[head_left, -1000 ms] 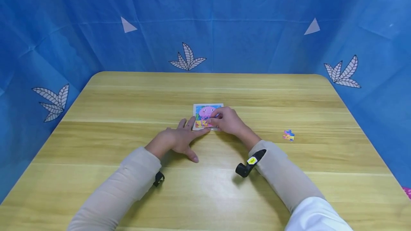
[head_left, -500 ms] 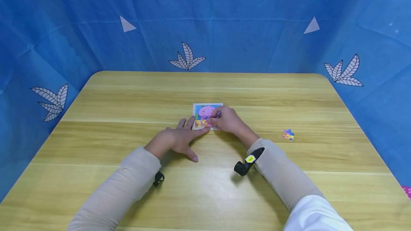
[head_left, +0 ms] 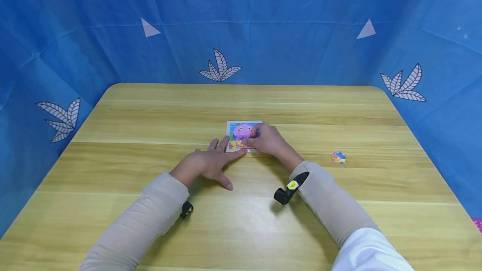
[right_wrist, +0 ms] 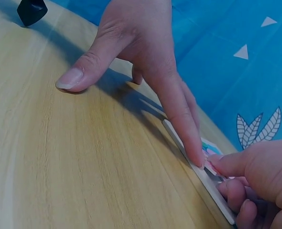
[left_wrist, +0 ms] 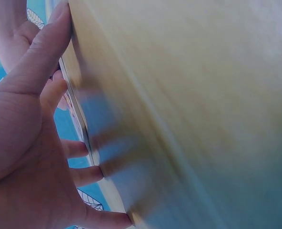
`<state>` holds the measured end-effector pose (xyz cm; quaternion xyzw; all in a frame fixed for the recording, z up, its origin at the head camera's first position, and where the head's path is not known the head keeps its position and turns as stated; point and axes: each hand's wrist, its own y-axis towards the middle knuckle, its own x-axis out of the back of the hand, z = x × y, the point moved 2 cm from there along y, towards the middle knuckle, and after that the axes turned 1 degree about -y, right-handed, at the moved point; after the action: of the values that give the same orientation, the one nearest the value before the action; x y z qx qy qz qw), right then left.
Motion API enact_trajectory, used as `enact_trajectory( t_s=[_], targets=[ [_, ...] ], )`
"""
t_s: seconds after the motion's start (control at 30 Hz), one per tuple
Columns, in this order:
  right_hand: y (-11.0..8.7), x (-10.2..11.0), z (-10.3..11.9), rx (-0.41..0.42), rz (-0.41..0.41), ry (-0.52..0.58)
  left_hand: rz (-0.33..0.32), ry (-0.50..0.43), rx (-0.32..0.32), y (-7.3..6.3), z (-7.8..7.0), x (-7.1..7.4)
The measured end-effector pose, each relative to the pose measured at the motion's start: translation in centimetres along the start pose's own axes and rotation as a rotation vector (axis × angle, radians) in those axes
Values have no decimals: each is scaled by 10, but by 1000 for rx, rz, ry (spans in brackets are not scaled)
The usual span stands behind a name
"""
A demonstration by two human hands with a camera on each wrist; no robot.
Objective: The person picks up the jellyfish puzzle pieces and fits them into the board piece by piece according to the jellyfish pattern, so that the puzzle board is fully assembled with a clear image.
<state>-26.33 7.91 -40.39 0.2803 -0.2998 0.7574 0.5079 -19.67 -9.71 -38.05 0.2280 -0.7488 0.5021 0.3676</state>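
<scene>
A small framed jigsaw puzzle (head_left: pixel 241 131) with a pink cartoon octopus-like figure lies on the table. My left hand (head_left: pixel 214 162) has its fingers spread; the index fingertip presses the frame's near edge and other fingertips touch its left side. In the right wrist view, that left index finger (right_wrist: pixel 181 121) reaches the pale frame (right_wrist: pixel 212 191). My right hand (head_left: pixel 269 140) is over the puzzle's right part, thumb and index finger curled together on a puzzle piece (right_wrist: pixel 210 165) near the lower right corner. The fingers largely hide this piece and the corner.
A loose puzzle piece (head_left: pixel 338 158), blue, yellow and pink, lies on the table (head_left: pixel 241 229) to the right of my right hand. Black wrist cameras hang at both sleeves, the right one (head_left: pixel 286 193) close above the table. A blue patterned cloth (head_left: pixel 263 24) hangs behind.
The right thumb and index finger have shifted slightly to the right over the puzzle, so a bit more of the picture shows. The left hand and the loose piece have stayed put.
</scene>
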Motion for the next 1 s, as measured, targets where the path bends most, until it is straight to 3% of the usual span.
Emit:
enact_trajectory(
  t_s=[0.57,1.0],
  targets=[
    [-1,1,0,-3,-65,-61,0,3,-6,-2,-1,1],
    [-7,3,-7,55,-6,111,3,5,-7,-3,-2,2]
  ],
)
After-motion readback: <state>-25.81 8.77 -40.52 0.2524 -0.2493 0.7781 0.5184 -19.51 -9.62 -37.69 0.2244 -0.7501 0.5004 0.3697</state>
